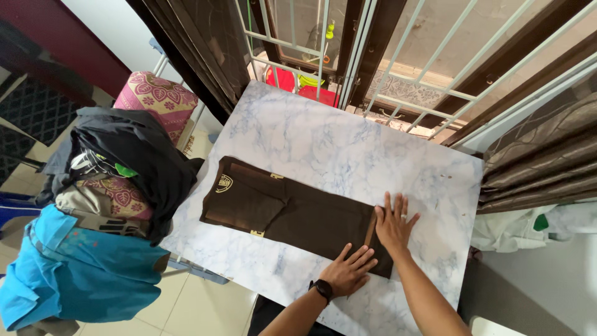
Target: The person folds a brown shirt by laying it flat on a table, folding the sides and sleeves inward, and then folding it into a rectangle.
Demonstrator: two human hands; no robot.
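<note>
A dark brown garment (292, 211), folded into a long strip with a light emblem near its left end, lies flat across the marble-patterned table (311, 137). My left hand (348, 270), with a black watch on the wrist, lies flat on the garment's near right corner. My right hand (395, 225), wearing a ring, presses palm down on the garment's right end, fingers spread. Both hands rest on the cloth without gripping it.
A heap of clothes (118, 186), black, patterned pink and bright blue, is piled on a chair left of the table. A white window grille (398, 56) and brown curtains (541, 155) stand behind and to the right. White cloth (528, 227) lies at the right.
</note>
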